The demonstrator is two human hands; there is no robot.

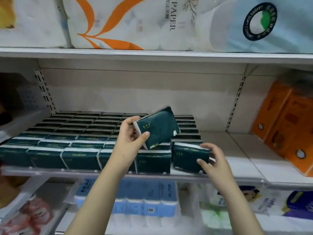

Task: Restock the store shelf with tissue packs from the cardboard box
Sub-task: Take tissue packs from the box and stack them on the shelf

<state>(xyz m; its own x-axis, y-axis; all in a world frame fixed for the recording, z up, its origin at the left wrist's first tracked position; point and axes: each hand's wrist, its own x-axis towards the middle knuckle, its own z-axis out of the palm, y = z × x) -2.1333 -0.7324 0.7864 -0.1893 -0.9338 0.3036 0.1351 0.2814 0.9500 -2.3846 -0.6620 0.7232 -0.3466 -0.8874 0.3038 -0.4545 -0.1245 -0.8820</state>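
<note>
Head camera looks at a white store shelf (245,155). The left hand (130,138) holds a dark green tissue pack (159,129) up in the air. The thumb lies on the front of the pack and the fingers curl round its left end. The pack is tilted, with its right end higher. It hangs just above the rows of green packs (76,138) and does not touch the shelf.

The rows of green packs fill the left and middle of the shelf. They stand side by side, from the front rail to the back wall.

The right hand (215,160) is lower, at the front of the shelf. It holds a second pack (188,156) by its right end. The thumb presses on the front of this pack and the bent fingers rest on its top. The second pack stands on the shelf at the right end of the front row, touching the pack beside it. It sits a little crooked.

To the right, the shelf is bare white. Further right stand orange boxes (288,124), leaning a bit.

On the shelf above lie big white packs of paper rolls (118,22), one with orange swirls. On the shelf below lies a blue pack (135,197), with more soft packs beside it.
</note>
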